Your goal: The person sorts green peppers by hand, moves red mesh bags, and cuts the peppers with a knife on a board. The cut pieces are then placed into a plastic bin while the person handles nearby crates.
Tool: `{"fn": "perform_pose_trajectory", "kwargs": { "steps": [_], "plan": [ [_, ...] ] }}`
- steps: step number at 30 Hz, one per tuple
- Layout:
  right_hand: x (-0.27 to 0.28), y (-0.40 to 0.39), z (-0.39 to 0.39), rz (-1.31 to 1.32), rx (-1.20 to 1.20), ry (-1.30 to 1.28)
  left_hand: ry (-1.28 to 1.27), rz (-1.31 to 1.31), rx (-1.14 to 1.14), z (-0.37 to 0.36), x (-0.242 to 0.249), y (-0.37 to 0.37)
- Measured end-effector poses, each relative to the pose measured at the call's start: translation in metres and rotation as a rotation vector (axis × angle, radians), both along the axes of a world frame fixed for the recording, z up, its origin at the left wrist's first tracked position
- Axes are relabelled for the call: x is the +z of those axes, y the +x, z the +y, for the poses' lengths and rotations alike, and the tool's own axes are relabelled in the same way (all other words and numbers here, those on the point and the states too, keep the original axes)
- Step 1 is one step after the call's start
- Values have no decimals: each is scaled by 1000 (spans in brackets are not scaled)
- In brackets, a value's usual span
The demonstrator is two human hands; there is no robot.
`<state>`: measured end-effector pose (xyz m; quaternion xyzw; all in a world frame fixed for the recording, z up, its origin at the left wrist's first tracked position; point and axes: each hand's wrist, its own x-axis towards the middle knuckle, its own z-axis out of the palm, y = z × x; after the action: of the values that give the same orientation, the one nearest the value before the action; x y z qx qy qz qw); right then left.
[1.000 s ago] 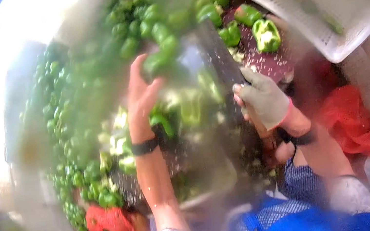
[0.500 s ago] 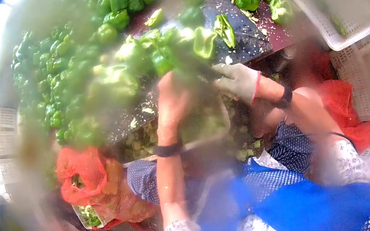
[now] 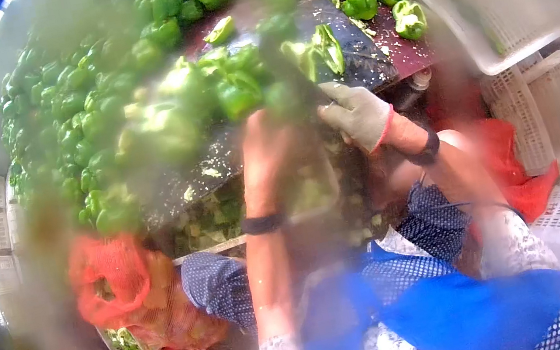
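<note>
My bare left hand (image 3: 263, 144) has its fingers curled at a green bell pepper (image 3: 238, 95) by the table's near edge; a smear on the lens blurs the fingertips. To its right, my right hand (image 3: 359, 114) in a whitish glove is closed around what looks like a knife (image 3: 293, 68), its dark blade slanting up and left. The handle is hidden in the glove. Cut pepper pieces (image 3: 173, 122) lie beyond my left hand. An opened pepper half (image 3: 327, 49) rests on the dark tabletop (image 3: 368, 58), among scattered white seeds.
Whole green peppers (image 3: 71, 114) are heaped at the left and far side. A white plastic crate (image 3: 500, 65) stands at the right. Red mesh sacks (image 3: 115, 279) are at the lower left and right. Below the table edge is a container with pepper scraps (image 3: 209, 221).
The view has shifted slightly, so most things sit further left. The dark blade shows more plainly above my right hand. Both hands stay close to the table's near edge.
</note>
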<state>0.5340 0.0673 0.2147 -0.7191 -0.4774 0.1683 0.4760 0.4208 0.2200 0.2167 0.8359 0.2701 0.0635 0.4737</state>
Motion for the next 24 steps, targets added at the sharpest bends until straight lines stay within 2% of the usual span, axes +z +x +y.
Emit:
{"fn": "perform_pose_trajectory", "kwargs": {
  "steps": [2,3,6,9,12,13,17,18,19,20,21,22,24],
  "plan": [
    [9,-6,-1,186,-60,-170,18,-60,40,4,-20,-5],
    [11,-6,-3,191,-78,-184,89,-124,4,6,-23,-5],
    [31,-12,-13,12,-57,-40,-45,-172,-16,7,-24,-8],
    [59,-31,-24,-157,-43,115,22,-145,-7,7,-30,-5],
    [47,-30,-24,-337,-49,240,80,-119,8,12,-44,1],
    [38,-24,-25,-394,-32,224,95,-187,3,12,-44,3],
    [-31,2,-18,-733,-53,211,202,-324,34,16,-61,12],
    [-28,-3,-17,-659,-30,172,244,-326,57,17,-60,13],
    [-26,-7,-16,-584,-11,134,103,-199,136,11,-40,8],
    [-24,-11,-15,-510,3,95,129,-229,131,24,-57,8],
    [-22,-16,-18,-329,38,-26,289,-267,126,30,-57,3],
    [-25,-17,-20,-320,50,-17,449,-305,119,31,-60,0],
    [-32,-20,-25,-301,73,1,511,-273,21,27,-61,-5]
  ]
}}
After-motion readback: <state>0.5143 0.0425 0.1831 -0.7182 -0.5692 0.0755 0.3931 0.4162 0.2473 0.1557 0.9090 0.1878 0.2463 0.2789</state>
